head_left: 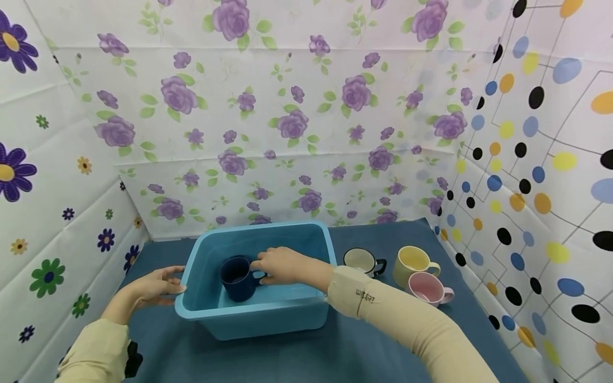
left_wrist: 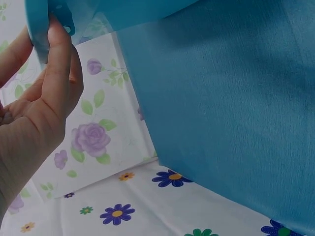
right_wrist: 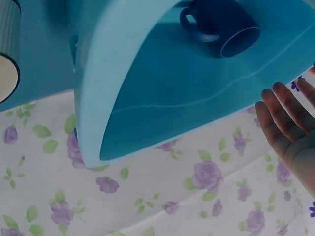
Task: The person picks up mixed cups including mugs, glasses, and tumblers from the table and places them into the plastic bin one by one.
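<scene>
A dark blue mug [head_left: 235, 279] stands upright inside a light blue plastic tub [head_left: 268, 322]. My right hand [head_left: 282, 266] reaches over the tub's right side, and its fingers overlap the mug's handle in the head view. In the right wrist view the handle of the mug [right_wrist: 226, 24] shows bare, and my right hand [right_wrist: 295, 142] has loosely extended fingers with nothing between them. At the tub's left end, my left hand [head_left: 155, 287] holds the rim. The left wrist view shows the left hand [left_wrist: 49, 93] with digits on both sides of the rim [left_wrist: 37, 24].
To the tub's right stand a white mug [head_left: 359, 260] with a black rim and handle, a yellow mug [head_left: 407, 266] and a pink mug [head_left: 426, 287]. A blue cloth [head_left: 230, 361] covers the table. Patterned sheets [head_left: 306, 133] enclose the back and both sides.
</scene>
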`<action>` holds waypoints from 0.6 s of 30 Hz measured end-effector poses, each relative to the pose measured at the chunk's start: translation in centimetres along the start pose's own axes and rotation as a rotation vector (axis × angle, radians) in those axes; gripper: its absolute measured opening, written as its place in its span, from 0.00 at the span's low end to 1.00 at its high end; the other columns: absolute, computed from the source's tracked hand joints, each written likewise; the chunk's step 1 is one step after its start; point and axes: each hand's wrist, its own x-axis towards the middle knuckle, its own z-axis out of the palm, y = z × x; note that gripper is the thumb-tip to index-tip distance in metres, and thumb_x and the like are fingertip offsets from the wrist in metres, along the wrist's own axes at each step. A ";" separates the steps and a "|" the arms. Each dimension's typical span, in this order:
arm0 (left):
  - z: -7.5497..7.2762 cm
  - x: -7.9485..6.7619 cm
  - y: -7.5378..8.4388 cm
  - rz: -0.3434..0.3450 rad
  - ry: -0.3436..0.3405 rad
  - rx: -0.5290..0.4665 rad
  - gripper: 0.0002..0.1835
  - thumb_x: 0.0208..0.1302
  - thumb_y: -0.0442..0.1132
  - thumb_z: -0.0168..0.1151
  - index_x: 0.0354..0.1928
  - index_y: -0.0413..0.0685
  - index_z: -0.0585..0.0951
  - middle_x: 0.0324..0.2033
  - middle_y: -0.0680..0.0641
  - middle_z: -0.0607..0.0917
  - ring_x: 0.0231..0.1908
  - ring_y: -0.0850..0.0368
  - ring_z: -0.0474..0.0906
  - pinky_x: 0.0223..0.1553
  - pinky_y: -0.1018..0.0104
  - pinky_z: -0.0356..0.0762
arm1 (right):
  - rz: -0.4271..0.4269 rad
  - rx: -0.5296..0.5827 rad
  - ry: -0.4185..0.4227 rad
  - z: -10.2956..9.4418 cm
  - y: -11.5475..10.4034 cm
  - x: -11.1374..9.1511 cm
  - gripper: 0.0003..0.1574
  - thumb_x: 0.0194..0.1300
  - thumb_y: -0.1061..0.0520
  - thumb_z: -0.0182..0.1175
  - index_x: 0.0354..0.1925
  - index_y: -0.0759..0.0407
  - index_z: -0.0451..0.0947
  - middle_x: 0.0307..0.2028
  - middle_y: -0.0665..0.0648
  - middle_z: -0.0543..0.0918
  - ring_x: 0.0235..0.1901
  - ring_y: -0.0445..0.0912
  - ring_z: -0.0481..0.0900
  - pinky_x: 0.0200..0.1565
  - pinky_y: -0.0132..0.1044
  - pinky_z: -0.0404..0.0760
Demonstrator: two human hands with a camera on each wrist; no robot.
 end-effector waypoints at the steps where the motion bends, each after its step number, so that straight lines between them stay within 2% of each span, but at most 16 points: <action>1: 0.0 0.0 0.0 -0.002 0.001 0.000 0.41 0.67 0.34 0.55 0.68 0.25 0.41 0.49 0.36 0.77 0.43 0.56 0.79 0.50 0.47 0.78 | -0.011 -0.007 0.011 -0.1 -0.1 -0.1 0.24 0.67 0.47 0.56 0.60 0.47 0.73 0.49 0.49 0.80 0.47 0.42 0.78 0.47 0.29 0.78; 12: 0.0 0.1 0.4 -0.006 -0.003 -0.011 0.42 0.66 0.35 0.56 0.69 0.26 0.41 0.49 0.36 0.77 0.43 0.56 0.79 0.51 0.46 0.77 | -0.068 -0.049 0.066 -0.3 -0.5 -1.9 0.22 0.67 0.48 0.57 0.58 0.47 0.74 0.46 0.49 0.81 0.42 0.42 0.78 0.41 0.28 0.77; 18: 0.0 -0.2 0.2 -0.003 0.006 -0.004 0.41 0.65 0.34 0.57 0.69 0.26 0.42 0.48 0.36 0.77 0.42 0.56 0.78 0.51 0.46 0.78 | -0.097 -0.039 0.139 -0.2 -0.9 -2.8 0.21 0.67 0.47 0.57 0.56 0.48 0.76 0.42 0.49 0.82 0.39 0.41 0.78 0.40 0.28 0.77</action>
